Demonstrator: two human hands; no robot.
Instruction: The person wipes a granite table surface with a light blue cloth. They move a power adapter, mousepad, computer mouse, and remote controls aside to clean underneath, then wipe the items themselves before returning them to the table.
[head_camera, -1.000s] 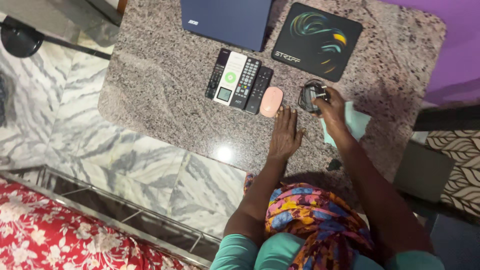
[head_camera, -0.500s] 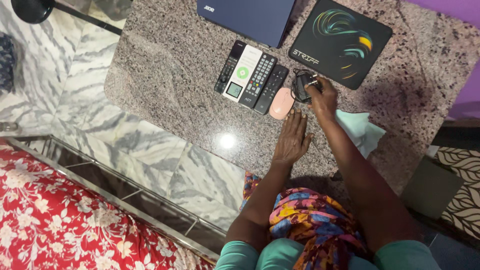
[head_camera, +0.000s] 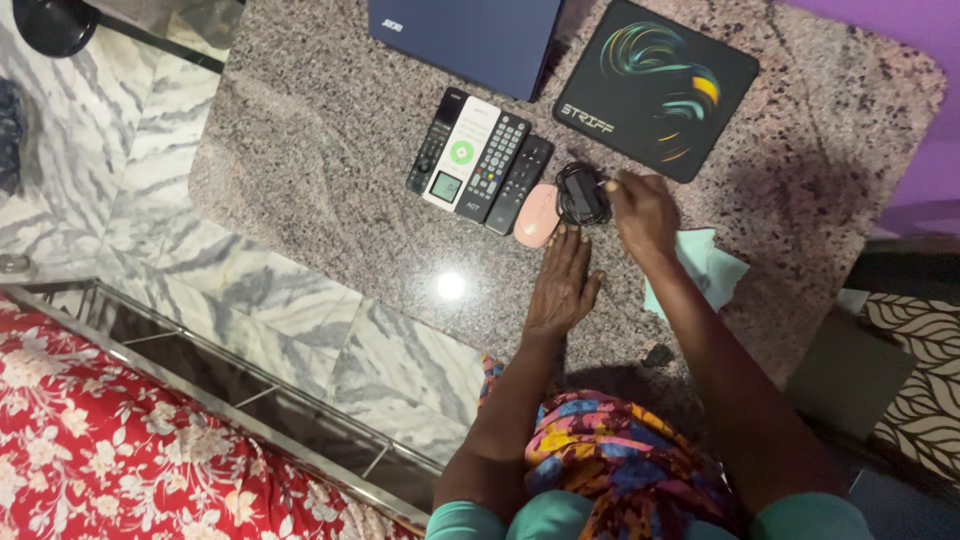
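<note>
The right hand (head_camera: 642, 210) is closed over one side of a black charger with its cable coiled up (head_camera: 581, 193), fingers curled onto it, pressing or holding it against the granite worktop (head_camera: 330, 190). Whether the bundle rests fully on the stone or is lifted a little cannot be told from this angle. The left hand (head_camera: 563, 280) lies flat and open on the stone, gripping nothing, its fingertips touching the near edge of a pink mouse (head_camera: 536, 214).

The charger sits just beside the mouse, on its right, at the end of a neat row. Left of the mouse, side by side and touching, lie a slim black remote (head_camera: 524, 181), a dark remote with many buttons (head_camera: 494, 166), a white remote with a small screen (head_camera: 455, 160) and another black remote (head_camera: 431, 153). Judging by that tidy line, most of the arranging looks done, with the charger being the piece in hand.

Towards the far edge of the worktop are a closed blue laptop (head_camera: 470, 35) and a black mouse pad with a coloured swirl (head_camera: 655, 88). A pale green cloth (head_camera: 706, 265) lies crumpled under the right forearm, near the right-hand edge, out of line with the rest and seemingly left to deal with.
</note>
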